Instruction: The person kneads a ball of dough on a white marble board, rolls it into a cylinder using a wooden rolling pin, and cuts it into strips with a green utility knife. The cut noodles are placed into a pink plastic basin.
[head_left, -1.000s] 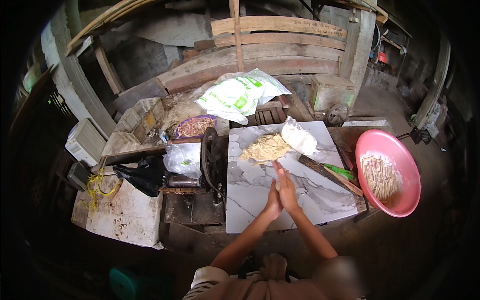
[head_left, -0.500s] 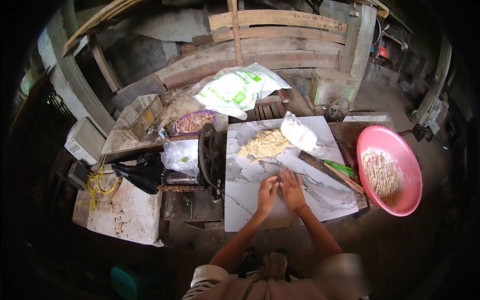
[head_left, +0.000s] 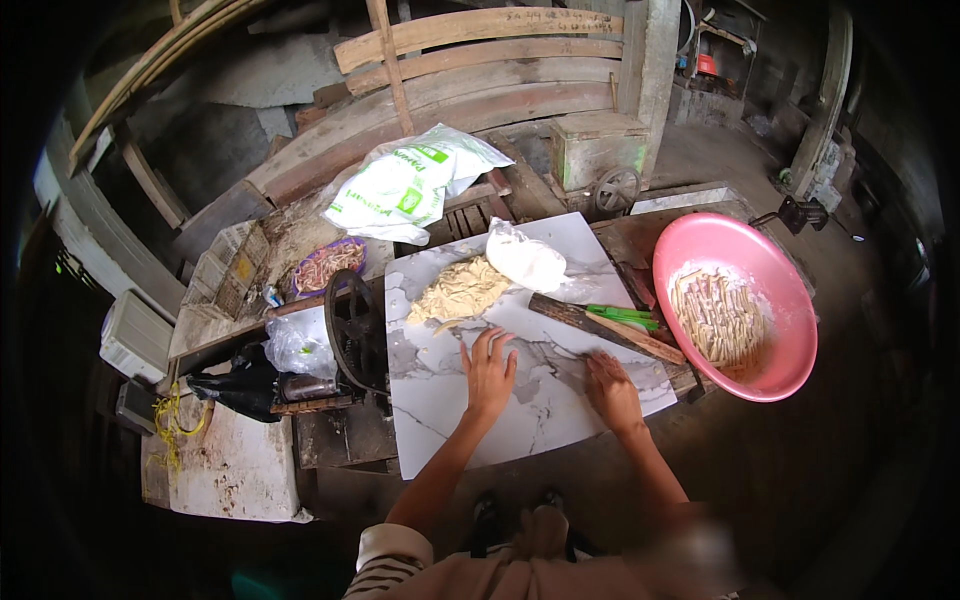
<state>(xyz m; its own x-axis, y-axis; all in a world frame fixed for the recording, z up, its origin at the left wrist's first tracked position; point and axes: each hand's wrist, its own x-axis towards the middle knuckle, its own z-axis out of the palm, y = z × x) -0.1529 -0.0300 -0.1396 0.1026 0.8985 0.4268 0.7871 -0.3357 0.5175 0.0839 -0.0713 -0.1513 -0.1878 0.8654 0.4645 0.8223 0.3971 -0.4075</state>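
Our two hands are well apart over the marbled bench [head_left: 555,425]: the left hand [head_left: 488,375] has its fingers spread and holds nothing that we can see, while the right hand [head_left: 612,390] has its fingers bent downward, and we cannot tell whether anything is under them. The mound of pale dough [head_left: 460,290] lies just beyond our left fingertips, toward the far left part of the bench, with a white plastic bag [head_left: 526,260] right beside it. Beyond our right hand a dark wooden bar [head_left: 572,313] lies slanted, with green handles [head_left: 625,316] along its far side. At the right we have a pink basin [head_left: 790,300] with pale strips [head_left: 715,320] inside, and to the left of the bench stands a dark spoked wheel [head_left: 345,322]
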